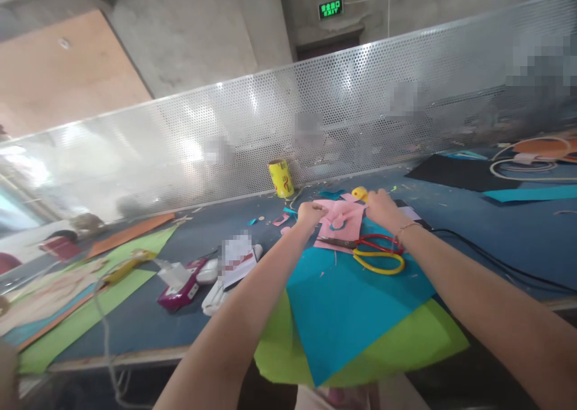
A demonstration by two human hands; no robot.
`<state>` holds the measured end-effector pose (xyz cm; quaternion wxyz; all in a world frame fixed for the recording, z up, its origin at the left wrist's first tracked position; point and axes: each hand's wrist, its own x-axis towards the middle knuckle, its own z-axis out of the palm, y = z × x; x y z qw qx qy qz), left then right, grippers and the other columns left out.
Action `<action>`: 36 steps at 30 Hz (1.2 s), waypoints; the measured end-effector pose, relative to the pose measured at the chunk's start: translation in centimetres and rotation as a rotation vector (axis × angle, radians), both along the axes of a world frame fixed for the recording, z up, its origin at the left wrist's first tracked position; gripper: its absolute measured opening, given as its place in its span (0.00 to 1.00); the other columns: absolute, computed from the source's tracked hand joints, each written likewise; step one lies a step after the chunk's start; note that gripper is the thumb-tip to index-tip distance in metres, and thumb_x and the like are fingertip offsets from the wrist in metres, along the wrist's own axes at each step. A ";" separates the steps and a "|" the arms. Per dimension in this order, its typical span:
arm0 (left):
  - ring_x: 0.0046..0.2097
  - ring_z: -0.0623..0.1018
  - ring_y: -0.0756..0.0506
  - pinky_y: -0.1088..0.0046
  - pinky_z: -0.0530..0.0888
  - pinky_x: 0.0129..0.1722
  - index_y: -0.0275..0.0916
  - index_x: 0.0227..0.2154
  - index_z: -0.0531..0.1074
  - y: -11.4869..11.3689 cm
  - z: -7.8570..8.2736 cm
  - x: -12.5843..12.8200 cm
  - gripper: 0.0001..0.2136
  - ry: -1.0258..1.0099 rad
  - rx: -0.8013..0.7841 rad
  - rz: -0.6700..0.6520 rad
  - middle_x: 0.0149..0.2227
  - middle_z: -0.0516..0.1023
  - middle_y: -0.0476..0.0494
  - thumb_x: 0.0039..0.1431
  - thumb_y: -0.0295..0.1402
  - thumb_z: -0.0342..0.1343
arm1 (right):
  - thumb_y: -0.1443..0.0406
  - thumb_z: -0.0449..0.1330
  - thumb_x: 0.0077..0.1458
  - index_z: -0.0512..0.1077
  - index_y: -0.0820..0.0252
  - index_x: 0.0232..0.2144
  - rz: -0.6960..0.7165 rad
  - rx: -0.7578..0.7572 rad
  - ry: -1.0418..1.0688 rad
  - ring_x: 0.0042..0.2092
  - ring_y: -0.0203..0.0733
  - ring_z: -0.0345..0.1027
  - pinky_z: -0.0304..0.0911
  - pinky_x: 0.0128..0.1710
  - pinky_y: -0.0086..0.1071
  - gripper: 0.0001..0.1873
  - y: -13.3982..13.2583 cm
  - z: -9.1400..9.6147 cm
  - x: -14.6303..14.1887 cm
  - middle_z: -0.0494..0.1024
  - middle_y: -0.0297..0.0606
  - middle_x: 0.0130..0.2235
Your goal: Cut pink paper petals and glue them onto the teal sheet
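A sheet of pink paper (pixel 327 237) with a cut-out hole in it lies on top of blue paper (pixel 356 311). My left hand (pixel 311 216) is closed at its left edge, the fingertips pinching the paper. At the upper right edge, my right hand (pixel 381 208) has its fingers closed on the same paper, beside a small yellow object (pixel 359 193). Scissors (pixel 378 262) with one red and one yellow handle loop rest just below, their blades across the pink paper's bottom edge. Beneath the blue paper a green sheet (pixel 433 338) hangs over the table's front edge.
A yellow can-like container (pixel 281 178) stands by the perforated metal divider (pixel 252 133). Left of my arms lie a purple power strip (pixel 180 293) with a plug and coloured sheets (pixel 130 284). Black paper (pixel 451 172), a coiled white cable (pixel 523 168) and a black cord (pixel 491 255) lie rightward.
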<state>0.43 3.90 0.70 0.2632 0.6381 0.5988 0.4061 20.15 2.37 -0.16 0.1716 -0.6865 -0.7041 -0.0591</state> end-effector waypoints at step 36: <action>0.28 0.76 0.52 0.77 0.71 0.29 0.37 0.33 0.66 0.9 -2.6 -0.1 0.11 -0.310 0.063 -0.080 0.31 0.70 0.49 0.46 0.21 0.46 | 0.54 0.53 0.51 0.71 0.63 0.41 0.237 -0.109 0.157 0.41 0.48 0.70 0.60 0.34 0.29 0.21 -1.2 2.1 0.1 0.77 0.48 0.40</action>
